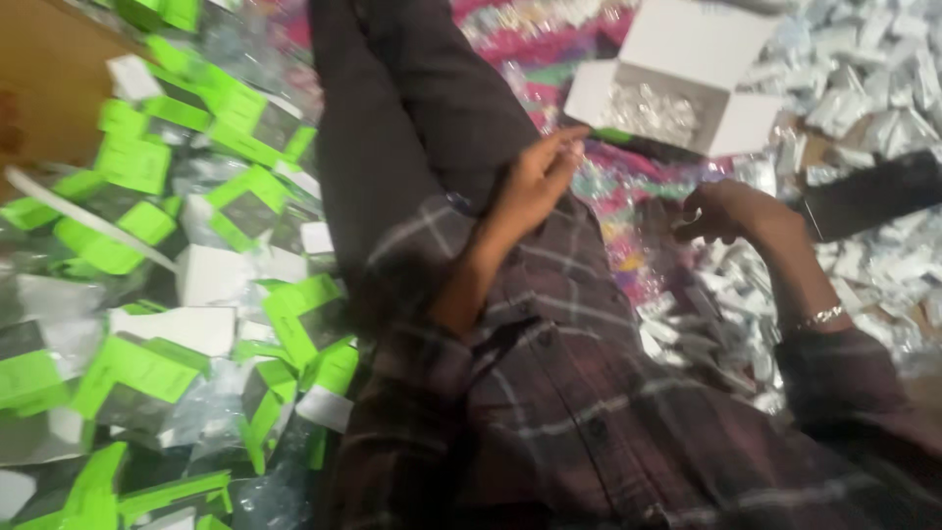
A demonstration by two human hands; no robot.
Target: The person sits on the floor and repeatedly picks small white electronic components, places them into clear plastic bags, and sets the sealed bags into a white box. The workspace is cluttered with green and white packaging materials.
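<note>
Now, sweeping across with the open white box point(687, 83) as our marker: far left of it lies a crowded heap of green-and-white cartons point(186, 294), flaps up, overlapping, with a bare brown floor edge point(49, 69) showing only at the top corner. A dark trouser leg point(392, 128) runs down between that heap and the box, so there is little room on that side. Next, the left hand point(538, 177), just below and left of the box's near-left flap, fingers loosely extended and half open; whether anything small sits between them cannot be told through the blur. It hovers over the plaid shirt point(559, 393) and the pink patterned cloth point(608, 196). The box itself stands flaps spread, with shiny clear packets inside, its near edge just beyond the fingertips. Right of that, below the box's right flap, the right hand point(726, 211) is curled nearly closed; its contents are hidden. A bracelet point(822, 316) rings that wrist. Farthest right, a drift of small white sachets point(863, 88) crowds the box's side, crossed by a dark flat object point(873, 194).
</note>
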